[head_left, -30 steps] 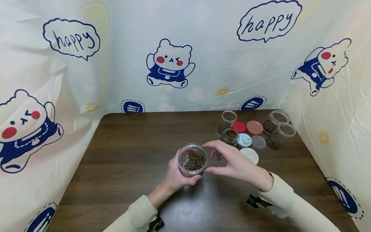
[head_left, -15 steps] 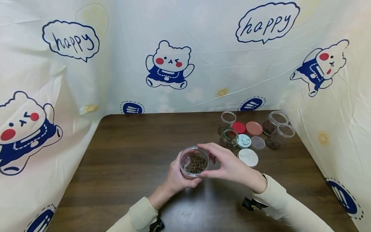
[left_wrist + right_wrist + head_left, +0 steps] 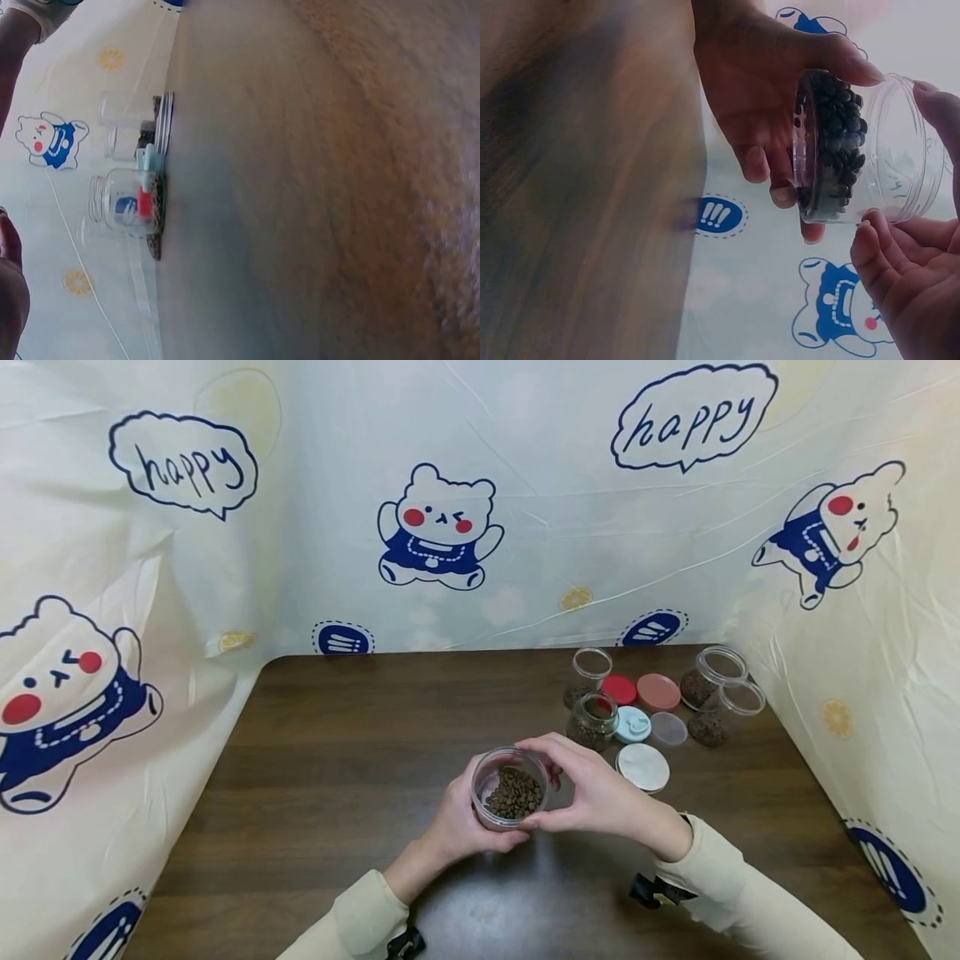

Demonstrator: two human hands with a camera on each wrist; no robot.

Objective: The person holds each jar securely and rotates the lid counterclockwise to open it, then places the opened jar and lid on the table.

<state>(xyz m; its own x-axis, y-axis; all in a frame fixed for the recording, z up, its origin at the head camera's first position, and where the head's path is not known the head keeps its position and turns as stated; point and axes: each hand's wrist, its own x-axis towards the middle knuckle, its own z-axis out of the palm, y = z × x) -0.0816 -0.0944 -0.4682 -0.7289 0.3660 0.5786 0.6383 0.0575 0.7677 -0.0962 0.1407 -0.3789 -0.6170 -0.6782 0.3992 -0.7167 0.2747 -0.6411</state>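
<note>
A clear plastic jar (image 3: 491,777) with a low heap of coffee beans (image 3: 513,793) stands above the table between both hands, tilted so its open mouth faces the head camera. My left hand (image 3: 457,818) grips its side and lower part from the left. From the right, my right hand (image 3: 592,789) holds the jar near the rim, thumb at the front and fingers behind. In the right wrist view the beans (image 3: 840,142) gather at the jar's bottom end, where the left hand (image 3: 746,97) supports it; the right hand's fingers (image 3: 877,259) lie by the mouth end.
On the back right of the wooden table (image 3: 337,760) stand open jars with dark contents, among them a rounded one (image 3: 592,727). Between them lie a red lid (image 3: 618,689), a pink lid (image 3: 659,692), a light blue lid (image 3: 632,724), a clear lid (image 3: 668,728) and a white lid (image 3: 642,767).
My right hand has come in from the right and taken hold of the jar near its rim. The jar, still in my left hand, has shifted slightly right and nearer.
</note>
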